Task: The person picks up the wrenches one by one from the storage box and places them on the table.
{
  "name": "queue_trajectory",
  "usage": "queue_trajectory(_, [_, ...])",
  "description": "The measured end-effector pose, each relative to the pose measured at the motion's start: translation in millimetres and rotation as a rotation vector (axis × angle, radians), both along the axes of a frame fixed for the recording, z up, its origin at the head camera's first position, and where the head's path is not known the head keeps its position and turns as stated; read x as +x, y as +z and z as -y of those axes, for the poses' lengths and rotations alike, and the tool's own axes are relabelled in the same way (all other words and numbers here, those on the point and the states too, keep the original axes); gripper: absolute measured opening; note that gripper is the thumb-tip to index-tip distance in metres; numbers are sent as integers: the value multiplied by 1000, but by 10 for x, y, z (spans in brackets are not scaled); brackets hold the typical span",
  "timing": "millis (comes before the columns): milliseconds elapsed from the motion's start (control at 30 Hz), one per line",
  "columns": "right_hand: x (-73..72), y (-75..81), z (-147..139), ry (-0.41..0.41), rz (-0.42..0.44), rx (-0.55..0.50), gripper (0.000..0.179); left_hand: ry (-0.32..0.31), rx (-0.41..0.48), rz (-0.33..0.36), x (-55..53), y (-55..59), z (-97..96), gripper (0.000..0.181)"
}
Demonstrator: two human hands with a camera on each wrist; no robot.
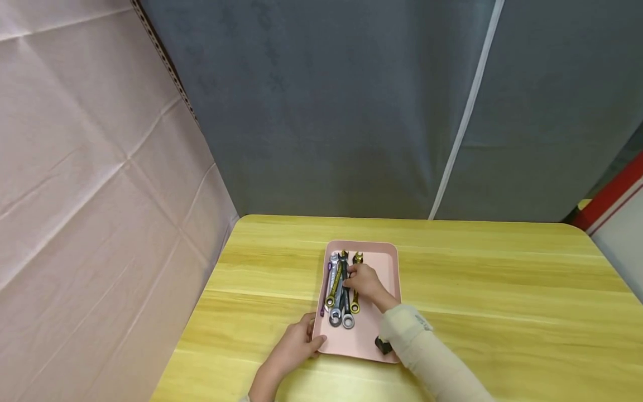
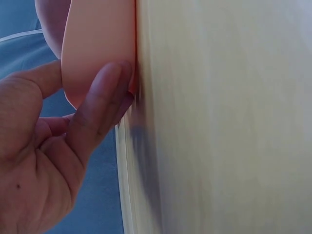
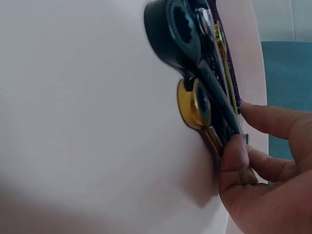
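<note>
1. On the worktop (image 1: 502, 279), here's the pink tray (image 1: 384, 268), wrenches (image 1: 338, 287) bunched towards its left side.
2. The left hand (image 1: 296, 341) grips the tray's near-left corner, thumb over the rim.
3. And the right hand (image 1: 368, 282), fingers drawn together, pinches a black wrench (image 1: 346, 304) beside a gold wrench (image 1: 355, 298)!

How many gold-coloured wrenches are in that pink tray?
2 that I can see: the right gold wrench, partly covered by the right hand, and the left gold wrench, slanting in the left half of the tray. More may be hidden.
</note>
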State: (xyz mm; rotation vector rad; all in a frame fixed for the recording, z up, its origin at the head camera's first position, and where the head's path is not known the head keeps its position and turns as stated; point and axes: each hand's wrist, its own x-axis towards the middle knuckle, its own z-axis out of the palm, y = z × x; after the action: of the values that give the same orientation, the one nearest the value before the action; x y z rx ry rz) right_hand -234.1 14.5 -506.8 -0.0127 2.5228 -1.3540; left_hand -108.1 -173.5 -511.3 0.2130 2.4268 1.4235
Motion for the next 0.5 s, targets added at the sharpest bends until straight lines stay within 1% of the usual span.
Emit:
queue_trajectory(200, [-11, -65, 19, -20, -3, -8, 43, 5, 11, 10, -3, -13, 2, 61])
queue_trajectory(300, [-7, -60, 29, -26, -6, -18, 41, 8, 17, 17, -13, -22, 2, 60])
queue_trajectory(500, [-12, -40, 48, -43, 21, -27, 36, 12, 11, 25, -30, -37, 12, 61])
